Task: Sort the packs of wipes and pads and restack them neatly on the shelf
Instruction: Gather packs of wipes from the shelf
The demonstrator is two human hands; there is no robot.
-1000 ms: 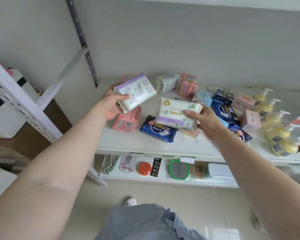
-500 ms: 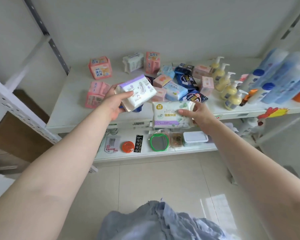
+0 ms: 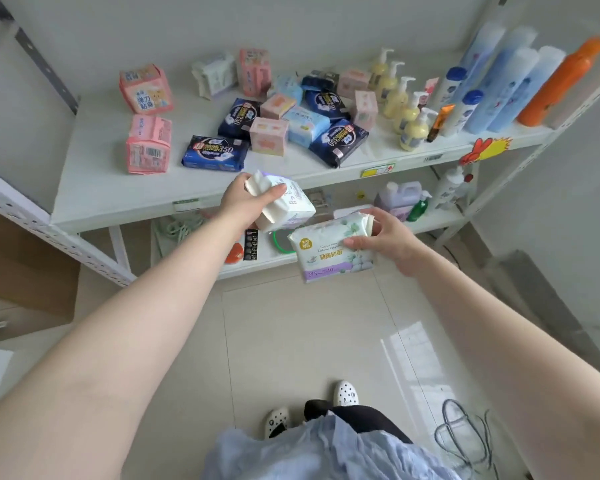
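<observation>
Both packs now clear of shelf (image 3: pixel 125 188); left hand (image 3: pixel 246 199) hides one's print.

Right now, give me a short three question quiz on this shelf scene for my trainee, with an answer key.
1. True or false: both hands hold packs out in front of the shelf, not resting on it.
2. Which pack does the right hand grip? A: a dark blue pack. B: the white floral pack with a purple band. C: a pink pack.
3. Fill in: the row of yellow pump bottles stands to the ______ of the loose packs.

Key: 1 true; the left hand grips the white and purple pack off the shelf too. 2 B. 3 right.
</observation>
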